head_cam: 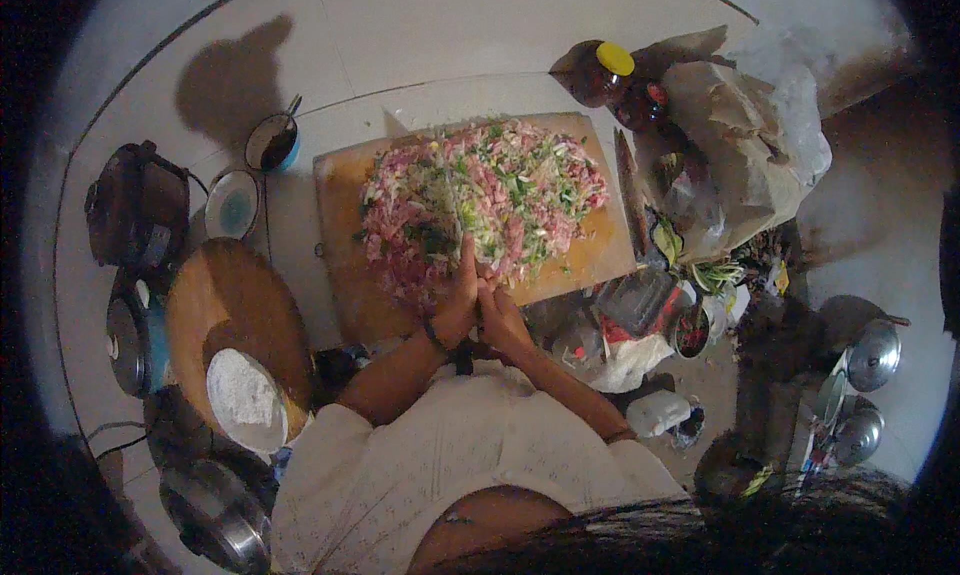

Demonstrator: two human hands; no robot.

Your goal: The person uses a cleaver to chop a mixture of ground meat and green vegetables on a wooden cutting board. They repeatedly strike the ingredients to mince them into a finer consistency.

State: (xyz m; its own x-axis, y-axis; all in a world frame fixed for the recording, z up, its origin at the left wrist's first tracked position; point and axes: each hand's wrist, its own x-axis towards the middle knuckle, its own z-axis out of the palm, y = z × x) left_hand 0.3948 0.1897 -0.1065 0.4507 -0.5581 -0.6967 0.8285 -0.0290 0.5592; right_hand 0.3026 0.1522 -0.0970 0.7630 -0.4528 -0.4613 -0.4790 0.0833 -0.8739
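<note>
A wooden cutting board (pixel 341 222) lies before me, largely covered by a spread heap of chopped pink meat mixed with green and pale vegetable pieces (pixel 517 177). A thin knife blade (pixel 454 196), seen nearly edge-on, stands in the heap and points away from me. My left hand (pixel 455 297) is at the near end of the blade, one digit stretched along it. Right beside it, my right hand (pixel 501 312) has its fingers curled at the same place. Both hands appear closed around the knife's handle, which they hide. They are over the board's near edge.
Left are a round wooden board (pixel 236 297), a bowl of white powder (pixel 244 402), a small bowl (pixel 232 206), a cup with dark contents (pixel 272 143) and a dark appliance (pixel 139 203). Right are a yellow-lidded jar (pixel 615 58), a paper bag (pixel 731 147), a plastic container (pixel 637 301) and metal lids (pixel 874 355).
</note>
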